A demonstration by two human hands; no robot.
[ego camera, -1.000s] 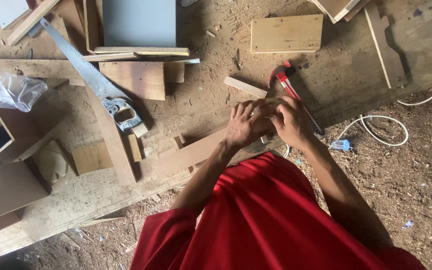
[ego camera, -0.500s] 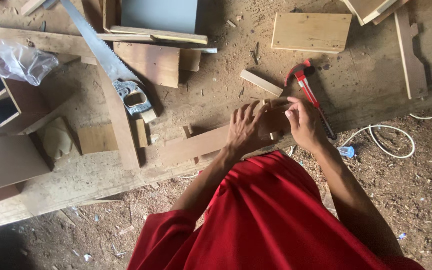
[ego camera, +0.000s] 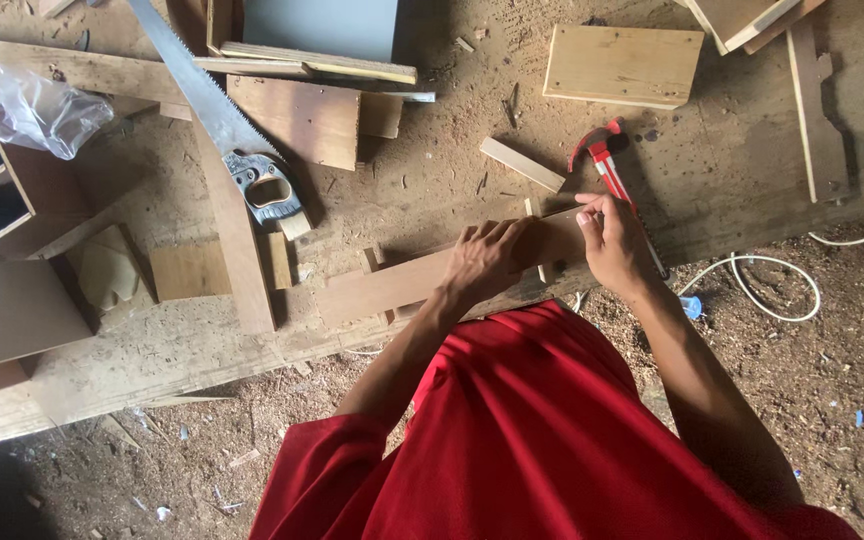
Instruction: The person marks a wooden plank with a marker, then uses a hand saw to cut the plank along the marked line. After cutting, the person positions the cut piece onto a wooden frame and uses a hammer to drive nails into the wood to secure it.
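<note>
Left hand: the left hand (ego camera: 484,258) lies flat, palm down, on the wooden plank (ego camera: 422,280), fingers spread and pressing it onto the workbench (ego camera: 432,190); it wraps around nothing.
Right hand: the right hand (ego camera: 612,240) sits at the plank's right end, fingers bunched together at the edge; whether they pinch some small thing there, I cannot tell.
Plank: long and narrow, lying slantwise across the bench front, its left end lower, just above the person's red garment (ego camera: 542,440).
Hammer: a red-handled claw hammer (ego camera: 607,160) lies just behind the right hand, partly hidden by it.
Saw: a handsaw (ego camera: 222,120) rests well to the left on a board.
Offcut: 1 small wooden strip (ego camera: 522,165) lies near the hammer.
Block: a pale rectangular block (ego camera: 622,65) sits at the far side.
Floor: a white cable (ego camera: 772,290) curls on the sawdust to the right.
</note>
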